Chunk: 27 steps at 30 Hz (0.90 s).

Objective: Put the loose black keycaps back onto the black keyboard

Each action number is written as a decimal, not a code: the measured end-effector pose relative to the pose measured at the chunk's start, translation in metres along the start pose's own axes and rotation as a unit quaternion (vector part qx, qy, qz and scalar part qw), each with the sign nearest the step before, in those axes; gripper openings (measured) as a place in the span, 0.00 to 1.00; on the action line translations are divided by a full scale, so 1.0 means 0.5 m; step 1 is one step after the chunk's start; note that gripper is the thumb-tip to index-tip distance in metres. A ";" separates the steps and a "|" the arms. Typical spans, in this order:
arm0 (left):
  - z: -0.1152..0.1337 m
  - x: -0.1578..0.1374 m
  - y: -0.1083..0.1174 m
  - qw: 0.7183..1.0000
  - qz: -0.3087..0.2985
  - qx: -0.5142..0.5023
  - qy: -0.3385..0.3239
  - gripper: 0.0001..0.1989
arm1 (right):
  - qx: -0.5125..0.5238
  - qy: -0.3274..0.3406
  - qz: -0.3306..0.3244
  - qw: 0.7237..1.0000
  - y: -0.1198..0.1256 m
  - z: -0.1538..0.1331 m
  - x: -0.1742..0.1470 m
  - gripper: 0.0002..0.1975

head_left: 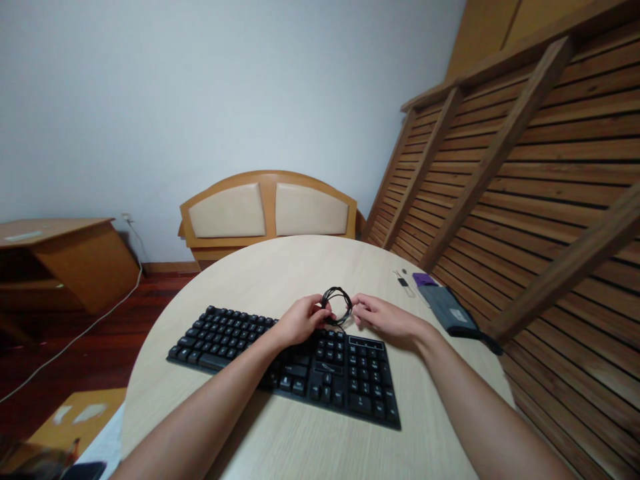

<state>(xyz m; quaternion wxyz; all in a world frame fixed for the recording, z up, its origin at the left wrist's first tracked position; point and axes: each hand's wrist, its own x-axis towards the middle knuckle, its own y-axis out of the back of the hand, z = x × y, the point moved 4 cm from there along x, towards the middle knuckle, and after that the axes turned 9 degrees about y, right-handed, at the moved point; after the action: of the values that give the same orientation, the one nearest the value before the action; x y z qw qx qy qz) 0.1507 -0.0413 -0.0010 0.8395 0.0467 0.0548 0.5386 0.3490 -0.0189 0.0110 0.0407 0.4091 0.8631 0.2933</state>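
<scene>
A black keyboard (350, 387) lies at a slant on the round pale table, its number pad towards the right. Just behind its back edge, a thin black cable (349, 298) is wound into a small loop. My left hand (303, 320) pinches the left side of this loop, with the forearm crossing over the keys. On the loop's other side is my right hand (377, 315), its fingers curled at the coil's right edge. Whether those fingertips grip the cable is hard to make out.
On the table's right lie a grey pouch (447, 310), a purple item (423, 279) and a small black clip-like piece (403, 283). A slatted wooden panel (500, 180) leans close along the right. Behind the table stands a padded headboard (269, 200); a wooden desk (85, 260) is at left.
</scene>
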 end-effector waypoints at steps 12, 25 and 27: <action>0.016 -0.007 -0.004 0.999 -0.017 0.020 -0.020 0.16 | -0.126 0.042 0.060 0.989 0.022 0.005 0.016 0.12; 0.024 -0.011 -0.006 0.998 -0.038 0.024 -0.033 0.17 | 0.079 0.053 0.030 0.995 -0.031 0.008 0.032 0.14; 0.024 -0.011 -0.006 0.998 -0.038 0.027 -0.036 0.16 | 0.104 0.049 0.028 0.993 -0.037 0.008 0.036 0.15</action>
<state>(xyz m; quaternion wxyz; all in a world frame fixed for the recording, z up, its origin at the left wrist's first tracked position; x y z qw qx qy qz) 0.1527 -0.0476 0.0109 0.8591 0.0869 0.0410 0.5026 0.3259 -0.0132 0.0010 -0.0525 0.4206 0.8781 0.2221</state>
